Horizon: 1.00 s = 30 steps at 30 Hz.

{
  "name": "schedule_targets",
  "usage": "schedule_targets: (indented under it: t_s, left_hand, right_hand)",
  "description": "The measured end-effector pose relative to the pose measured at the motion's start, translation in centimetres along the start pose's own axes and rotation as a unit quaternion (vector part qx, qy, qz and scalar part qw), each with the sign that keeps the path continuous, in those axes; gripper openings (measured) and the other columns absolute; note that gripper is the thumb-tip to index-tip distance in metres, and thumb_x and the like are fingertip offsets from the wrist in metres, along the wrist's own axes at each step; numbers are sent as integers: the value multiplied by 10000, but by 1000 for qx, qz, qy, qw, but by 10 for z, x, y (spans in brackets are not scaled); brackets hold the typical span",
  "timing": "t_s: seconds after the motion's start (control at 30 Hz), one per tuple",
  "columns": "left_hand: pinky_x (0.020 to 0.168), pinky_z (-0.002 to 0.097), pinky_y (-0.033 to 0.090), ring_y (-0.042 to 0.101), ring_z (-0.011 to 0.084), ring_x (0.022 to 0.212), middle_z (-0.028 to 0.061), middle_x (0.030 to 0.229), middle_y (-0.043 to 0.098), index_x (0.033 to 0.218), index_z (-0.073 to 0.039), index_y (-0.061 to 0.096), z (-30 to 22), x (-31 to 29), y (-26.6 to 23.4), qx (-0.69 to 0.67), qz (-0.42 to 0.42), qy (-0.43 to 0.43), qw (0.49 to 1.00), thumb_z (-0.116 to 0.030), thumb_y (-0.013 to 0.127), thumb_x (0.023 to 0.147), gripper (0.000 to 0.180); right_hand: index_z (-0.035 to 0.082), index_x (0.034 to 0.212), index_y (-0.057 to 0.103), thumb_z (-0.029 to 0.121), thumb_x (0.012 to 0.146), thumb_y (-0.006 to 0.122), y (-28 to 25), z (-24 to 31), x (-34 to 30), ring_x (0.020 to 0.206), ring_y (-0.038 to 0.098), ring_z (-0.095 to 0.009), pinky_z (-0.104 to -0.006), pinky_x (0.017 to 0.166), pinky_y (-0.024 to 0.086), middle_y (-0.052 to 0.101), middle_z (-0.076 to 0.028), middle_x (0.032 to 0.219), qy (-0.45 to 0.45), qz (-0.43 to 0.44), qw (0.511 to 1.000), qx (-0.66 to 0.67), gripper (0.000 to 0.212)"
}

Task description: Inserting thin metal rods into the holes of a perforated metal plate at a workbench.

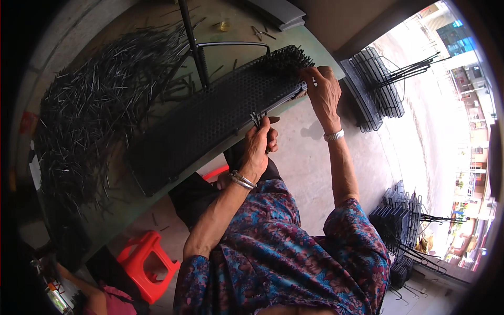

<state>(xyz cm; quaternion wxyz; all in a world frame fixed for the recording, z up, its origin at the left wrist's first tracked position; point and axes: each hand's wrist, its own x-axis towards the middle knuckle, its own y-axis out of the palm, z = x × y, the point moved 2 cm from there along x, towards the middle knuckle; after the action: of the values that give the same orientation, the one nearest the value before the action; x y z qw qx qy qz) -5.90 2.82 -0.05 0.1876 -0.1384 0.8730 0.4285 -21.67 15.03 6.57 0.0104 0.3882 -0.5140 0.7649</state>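
A long black perforated panel (210, 113) lies slanted across the green table, its lower edge near me. Upright thin black pieces crowd its far right end, forming a dense dark cluster (286, 62). My left hand (258, 144) is closed around a small bunch of thin dark sticks (256, 118), at the panel's near edge. At the right end, beside the cluster, my right hand (324, 90) has its fingers pinched together; what they hold is hidden. To the left spreads a large heap of loose thin dark sticks (94, 100).
A dark metal post (193, 42) and curved bar rise behind the panel. The green table (168, 202) ends close to me. Red plastic stool (149, 265) stands lower left, near another person's arm (84, 286). Black wire racks (375, 86) stand at right, with more stacked racks (401, 215) below.
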Motion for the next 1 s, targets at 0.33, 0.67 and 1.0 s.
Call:
schedule_targets:
  t_s: [0.33, 0.67, 1.0]
  left_hand:
    - [464, 201, 235, 298, 29, 509, -64, 598, 381, 1087, -41, 617, -8, -2, -4, 11, 46, 7, 999, -369, 551, 966, 356]
    - [483, 219, 338, 544, 93, 584, 50, 735, 652, 1112, -46, 612, -24, -7, -13, 68, 42, 13, 997, -387, 544, 963, 378]
    - [530, 249, 437, 678, 152, 691, 95, 842, 715, 1110, -64, 622, -33, -9, -13, 125, 105, 21, 986, -423, 540, 953, 401]
  right_hand:
    - [63, 1047, 682, 306, 880, 647, -10, 30, -9, 789, 596, -251, -372, 685, 469, 581, -112, 895, 127, 38, 972, 192, 297]
    - [-17, 941, 659, 128, 881, 643, -2, 60, -14, 788, 640, -111, -280, 698, 509, 679, -56, 790, 118, 434, 782, 431, 158]
    - [-21, 899, 645, 179, 899, 631, 4, 58, -1, 724, 632, -100, -248, 643, 498, 659, -49, 769, 131, 423, 753, 488, 201]
